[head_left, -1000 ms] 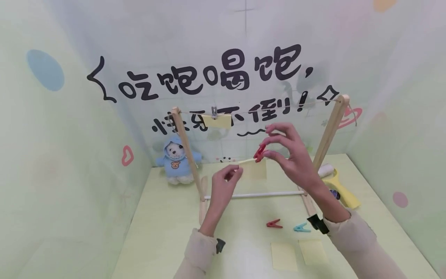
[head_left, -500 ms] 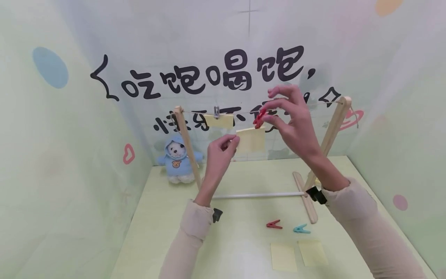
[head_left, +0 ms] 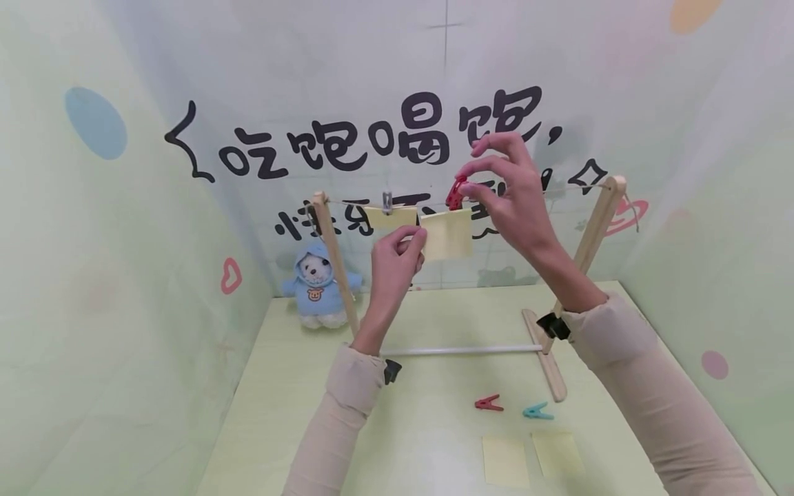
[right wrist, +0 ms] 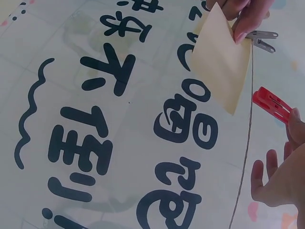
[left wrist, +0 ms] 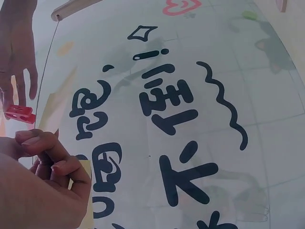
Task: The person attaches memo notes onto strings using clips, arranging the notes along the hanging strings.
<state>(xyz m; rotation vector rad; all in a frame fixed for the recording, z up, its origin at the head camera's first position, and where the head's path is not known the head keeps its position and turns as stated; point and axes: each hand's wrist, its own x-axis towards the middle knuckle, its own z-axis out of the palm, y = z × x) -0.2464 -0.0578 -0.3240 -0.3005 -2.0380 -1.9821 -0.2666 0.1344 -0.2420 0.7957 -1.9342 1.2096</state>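
Two yellow notes (head_left: 505, 461) flat on the table (head_left: 434, 413), near right. Just beyond: spare red clip (head_left: 489, 403), blue clip (head_left: 538, 411) to its right. Farther, up at the string (head_left: 558, 189): left hand (head_left: 395, 258) pinching the raised note (head_left: 448, 235) at its left edge; right hand (head_left: 517, 196) pinching the red peg (head_left: 455, 194), tip near the string, apart from the note. Left of that, metal clip (head_left: 387, 202) on hung note (head_left: 389, 218). Plush toy (head_left: 318, 293) far left.

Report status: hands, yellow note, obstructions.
Left hand pinches yellow note. Right hand pinches red clip. Held note unclipped. No obstruction evident.
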